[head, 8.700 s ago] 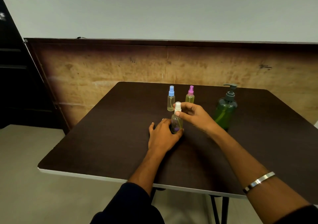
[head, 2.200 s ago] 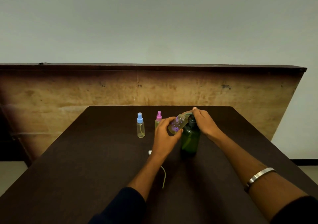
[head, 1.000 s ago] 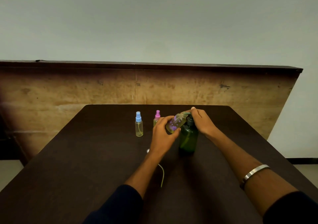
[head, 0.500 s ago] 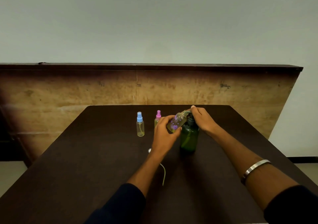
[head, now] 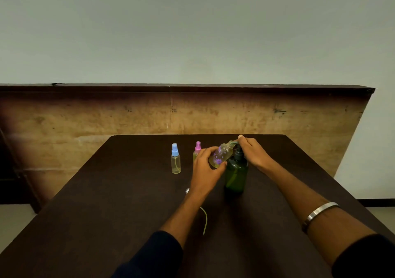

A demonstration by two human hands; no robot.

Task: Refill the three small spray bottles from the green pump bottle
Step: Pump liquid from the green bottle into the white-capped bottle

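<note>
My left hand (head: 205, 166) grips a small clear bottle with purple flowers (head: 221, 155), uncapped and tilted, its open neck held against the spout of the green pump bottle (head: 236, 176). My right hand (head: 253, 152) rests on top of the pump head, fingers closed over it. The green bottle stands upright on the dark table (head: 119, 203). A blue-capped spray bottle (head: 175, 159) stands to the left. A pink-capped spray bottle (head: 197, 149) stands just behind my left hand, partly hidden. The removed white spray cap (head: 187, 190) with its thin dip tube (head: 205, 220) lies by my left wrist.
A worn wooden panel (head: 128, 123) rises behind the table's far edge, with a plain wall above. The table's right edge runs close to my right forearm, and floor shows at the lower left and right.
Over the last second both hands have stayed at the pump with the flowered bottle against the spout; only slight shifts. Earlier, that bottle stood capped on the table.
</note>
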